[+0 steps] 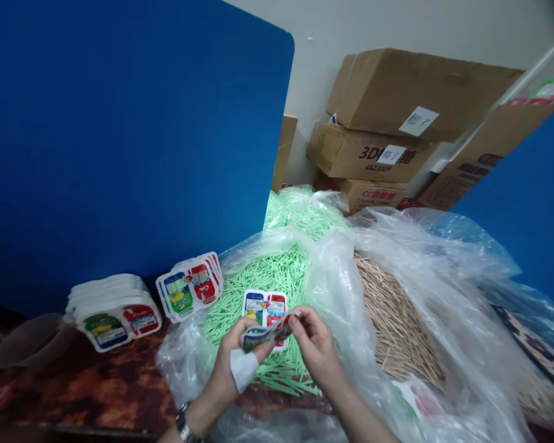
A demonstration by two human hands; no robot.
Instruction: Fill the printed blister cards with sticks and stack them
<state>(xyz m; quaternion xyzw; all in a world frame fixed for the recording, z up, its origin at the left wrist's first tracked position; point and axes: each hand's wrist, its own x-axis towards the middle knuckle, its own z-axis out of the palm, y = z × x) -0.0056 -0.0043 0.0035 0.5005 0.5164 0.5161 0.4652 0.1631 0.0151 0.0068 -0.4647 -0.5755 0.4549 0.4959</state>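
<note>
My left hand [233,363], with a white bandage near the thumb and a watch at the wrist, and my right hand [316,344] pinch a small printed card pack [268,334] between them, its face tilted flat towards me. Just behind it a second printed card [264,306], blue and red, rests on a heap of green sticks [263,277] in a clear plastic bag [332,271]. Both hands hover over the near edge of that heap.
Two stacks of the same printed cards [191,286] [115,311] lie left on the dark brown table [92,387], by a clear plastic cup [28,338]. A bag of tan sticks [397,314] lies right. A blue partition [120,141] stands behind; cardboard boxes [397,123] are stacked at the back.
</note>
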